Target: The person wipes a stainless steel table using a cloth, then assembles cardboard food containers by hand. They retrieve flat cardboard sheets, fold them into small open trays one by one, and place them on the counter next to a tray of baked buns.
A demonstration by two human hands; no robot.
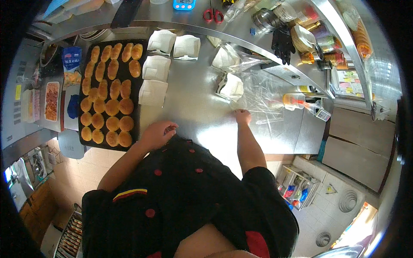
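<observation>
My left hand (pixel 159 133) hovers by the near edge of the steel worktop (pixel 189 86), next to the corner of a black baking tray (pixel 112 74). Its fingers bend loosely, with a gap to the thumb and nothing visible between them. Golden-brown buns (pixel 112 107), some round and some long, fill the tray in rows. Closed, my right hand (pixel 243 116) rests at the left edge of a clear plastic bag (pixel 262 94); whatever its fingers may pinch is hidden. Just beyond it lies a white paper-like packet (pixel 231 87). Several similar white packets (pixel 153 92) line the tray's right side.
A steel shelf (pixel 172 19) crosses the back, carrying red scissors (pixel 213 16), a blue timer (pixel 184 4) and jars. A clear cup (pixel 294 101) stands at the right. Left of the buns sit a container of reddish shreds (pixel 52 101) and a blue packet (pixel 72 60).
</observation>
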